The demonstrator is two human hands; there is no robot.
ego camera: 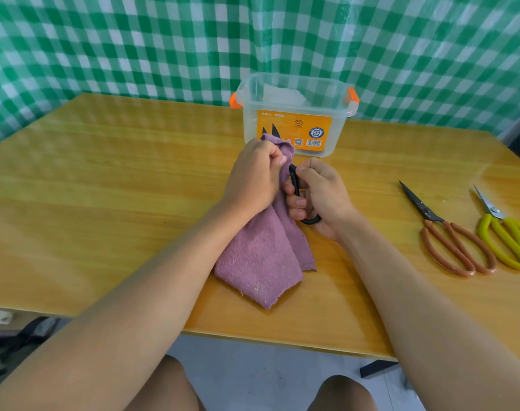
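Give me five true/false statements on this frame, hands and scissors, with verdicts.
1. The left hand grips the purple cloth. True.
2. The right hand holds nothing. False: it grips the black-handled scissors.
3. The brown-handled scissors and yellow-handled scissors lie on the table, untouched. True.
4. The clear box has blue latches. False: they are orange.
5. Black blade tips poke out above the cloth. True.
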